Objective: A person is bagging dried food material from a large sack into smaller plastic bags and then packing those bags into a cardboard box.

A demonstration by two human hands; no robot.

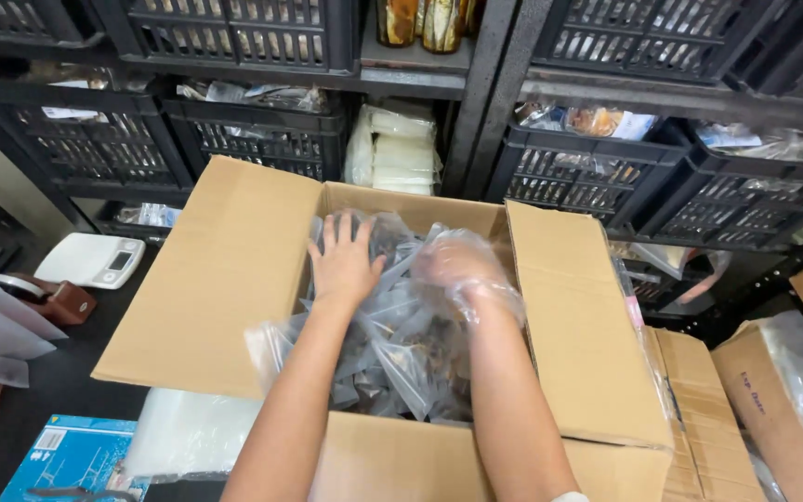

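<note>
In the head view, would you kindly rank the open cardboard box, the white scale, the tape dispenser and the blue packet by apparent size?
1. Cardboard box, by far the largest.
2. Blue packet, cut off by the frame edge and nearer the camera, so unsure against the next.
3. White scale.
4. Tape dispenser, smallest.

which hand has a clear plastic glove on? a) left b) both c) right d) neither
c: the right hand is wrapped in a thin clear glove, while the left hand is bare; both rest on the clear bags inside the open box.
</note>
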